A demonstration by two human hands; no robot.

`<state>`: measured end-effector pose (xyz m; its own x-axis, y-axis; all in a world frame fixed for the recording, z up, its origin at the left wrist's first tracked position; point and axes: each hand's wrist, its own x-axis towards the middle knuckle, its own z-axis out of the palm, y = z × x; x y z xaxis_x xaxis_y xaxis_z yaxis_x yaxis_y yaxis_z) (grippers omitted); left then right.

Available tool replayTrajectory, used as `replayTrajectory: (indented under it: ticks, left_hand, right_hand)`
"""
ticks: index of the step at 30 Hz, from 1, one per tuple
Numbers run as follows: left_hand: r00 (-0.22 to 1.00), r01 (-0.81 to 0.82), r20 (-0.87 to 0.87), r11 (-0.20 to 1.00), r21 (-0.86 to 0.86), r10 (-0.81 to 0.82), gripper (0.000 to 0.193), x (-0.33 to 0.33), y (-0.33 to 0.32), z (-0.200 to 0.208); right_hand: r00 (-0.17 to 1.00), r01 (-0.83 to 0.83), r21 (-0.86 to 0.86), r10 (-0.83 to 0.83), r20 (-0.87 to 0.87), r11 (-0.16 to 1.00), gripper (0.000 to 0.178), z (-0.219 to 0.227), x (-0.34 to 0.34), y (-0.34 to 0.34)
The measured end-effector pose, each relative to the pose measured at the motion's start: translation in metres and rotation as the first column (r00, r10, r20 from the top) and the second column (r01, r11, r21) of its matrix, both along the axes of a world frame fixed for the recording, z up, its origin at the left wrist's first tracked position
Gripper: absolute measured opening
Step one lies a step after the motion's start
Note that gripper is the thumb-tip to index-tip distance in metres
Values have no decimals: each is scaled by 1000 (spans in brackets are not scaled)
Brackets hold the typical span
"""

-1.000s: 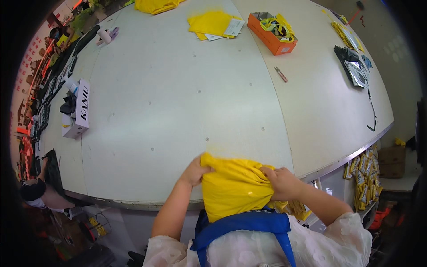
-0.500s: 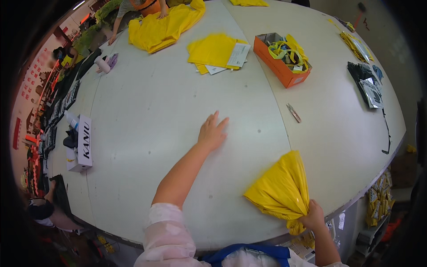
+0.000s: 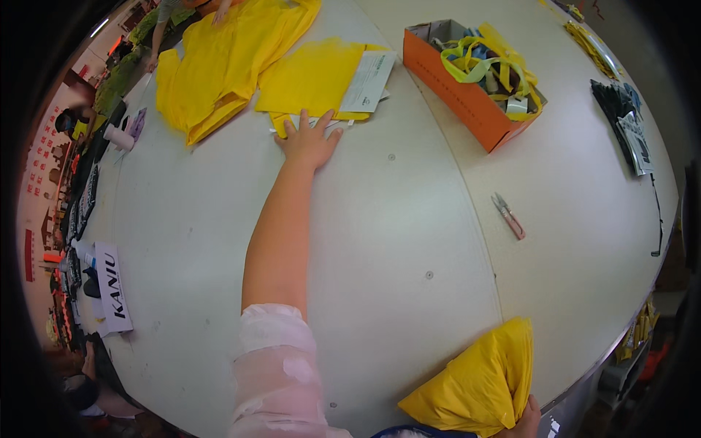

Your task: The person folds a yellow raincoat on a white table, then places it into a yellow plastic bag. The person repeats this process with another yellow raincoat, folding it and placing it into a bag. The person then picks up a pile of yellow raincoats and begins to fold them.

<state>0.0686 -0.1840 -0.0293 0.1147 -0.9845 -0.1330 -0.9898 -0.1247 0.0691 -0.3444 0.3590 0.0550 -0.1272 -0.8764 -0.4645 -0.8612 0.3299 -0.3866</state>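
Note:
My left hand (image 3: pixel 310 142) reaches far across the table, fingers spread, its fingertips at the near edge of a stack of flat yellow pieces (image 3: pixel 310 80). A white printed card (image 3: pixel 369 80) lies on the right part of that stack. Near the lower edge, my right hand (image 3: pixel 527 422) is closed on the gathered end of a yellow fabric bundle (image 3: pixel 478 376), which fans out to the left above the table. Most of the right hand's fingers are hidden by the bundle.
A large yellow cloth (image 3: pixel 219 66) lies at the far left under another person's hand (image 3: pixel 221 10). Thread snips (image 3: pixel 509 217) lie right of centre, nearer than an orange box (image 3: pixel 456 95) of straps. Dark packets (image 3: pixel 621 120) lie at right; a white box (image 3: pixel 115 292) stands left.
My left hand has moved forward to the yellow stack. My right hand and the bundle sit lower in view. At the far left, the large yellow cloth has come nearer and spread out.

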Motion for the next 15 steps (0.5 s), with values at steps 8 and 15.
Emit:
replayTrajectory:
  ticks: [8, 15]
  left_hand:
    - [982, 188, -35, 982, 11, -188, 56, 32, 247, 15]
    - [985, 153, -70, 988, -35, -155, 49, 17, 489, 37]
  right_hand:
    - [996, -18, -149, 31, 87, 989, 63, 5, 13, -21]
    - [997, 45, -185, -32, 77, 982, 61, 4, 14, -13]
